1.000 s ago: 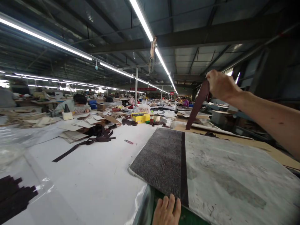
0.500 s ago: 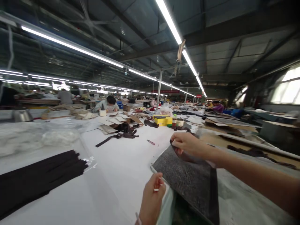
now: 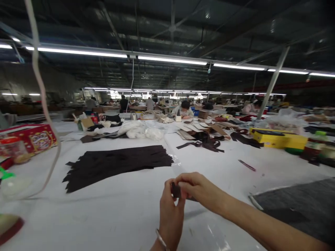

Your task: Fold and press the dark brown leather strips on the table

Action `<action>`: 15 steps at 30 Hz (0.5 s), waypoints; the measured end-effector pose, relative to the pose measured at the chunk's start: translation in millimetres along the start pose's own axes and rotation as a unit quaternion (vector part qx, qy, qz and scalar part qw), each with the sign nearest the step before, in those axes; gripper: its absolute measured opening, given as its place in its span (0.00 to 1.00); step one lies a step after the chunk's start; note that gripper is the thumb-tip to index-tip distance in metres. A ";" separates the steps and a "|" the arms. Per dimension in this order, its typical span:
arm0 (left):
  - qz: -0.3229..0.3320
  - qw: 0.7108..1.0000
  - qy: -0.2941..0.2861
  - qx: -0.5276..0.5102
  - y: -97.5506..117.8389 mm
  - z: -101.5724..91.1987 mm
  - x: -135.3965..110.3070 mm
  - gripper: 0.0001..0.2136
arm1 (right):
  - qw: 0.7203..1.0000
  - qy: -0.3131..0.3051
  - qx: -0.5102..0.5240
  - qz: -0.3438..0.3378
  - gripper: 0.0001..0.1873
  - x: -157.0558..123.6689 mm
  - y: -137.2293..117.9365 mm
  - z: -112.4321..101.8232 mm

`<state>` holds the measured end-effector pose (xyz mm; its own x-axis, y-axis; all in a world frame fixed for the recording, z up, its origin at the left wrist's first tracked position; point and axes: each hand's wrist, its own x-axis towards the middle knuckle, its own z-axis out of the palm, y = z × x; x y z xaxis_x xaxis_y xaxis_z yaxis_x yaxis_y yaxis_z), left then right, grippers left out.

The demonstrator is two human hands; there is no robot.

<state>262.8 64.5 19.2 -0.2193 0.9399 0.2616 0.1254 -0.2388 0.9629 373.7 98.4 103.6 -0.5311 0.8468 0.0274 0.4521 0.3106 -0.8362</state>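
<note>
My left hand [image 3: 170, 212], with a bracelet at its wrist, is closed in a pinch at the end of a dark fabric strip [image 3: 176, 190]. From the right, my right hand [image 3: 199, 188] meets it and pinches the same strip. Part of the strip shows below the right hand; the rest is hidden by the fingers. Beyond both hands, a layered stack of dark strips [image 3: 117, 166] with ragged ends lies flat on the white table [image 3: 104, 216]. At the right edge rests a dark grey textured sheet [image 3: 314, 197].
A small cutter or pen-like tool [image 3: 246, 165] lies right of centre. Further back are tangled dark strips [image 3: 205, 143], card pieces [image 3: 200, 129], a yellow box [image 3: 278, 138] and plastic bags [image 3: 141, 129]. A red box [image 3: 42, 139] and hanging pale cord [image 3: 43, 90] stand left.
The view has swung left. My right hand has moved from above the grey sheet to my left hand, bringing the dark strip; both hands now pinch it over the white table.
</note>
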 end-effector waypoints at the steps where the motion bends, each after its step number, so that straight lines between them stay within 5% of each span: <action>1: 0.000 1.000 0.019 -0.015 -3.6 -10.4 1.6 0.09 | 1.000 -0.011 -0.021 -0.015 0.12 6.1 -4.5 8.9; 6: -0.062 0.996 0.041 -0.052 -25.2 -65.8 5.1 0.04 | 0.981 0.030 -0.153 -0.112 0.12 40.5 -6.0 33.4; 10: -0.136 0.984 0.063 -0.092 -43.2 -102.3 -1.6 0.12 | 0.993 0.057 -0.059 -0.084 0.20 69.9 14.6 50.3; 15: -0.180 0.968 0.115 -0.133 -51.1 -131.6 -15.0 0.19 | 0.978 -0.200 0.044 -0.049 0.20 65.7 33.2 90.1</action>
<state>132.3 30.5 -25.3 -0.4153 0.9024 -0.1146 -0.2449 0.0104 0.9695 289.2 125.4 28.3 -0.8146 0.5728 -0.0910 0.3304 0.3293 -0.8845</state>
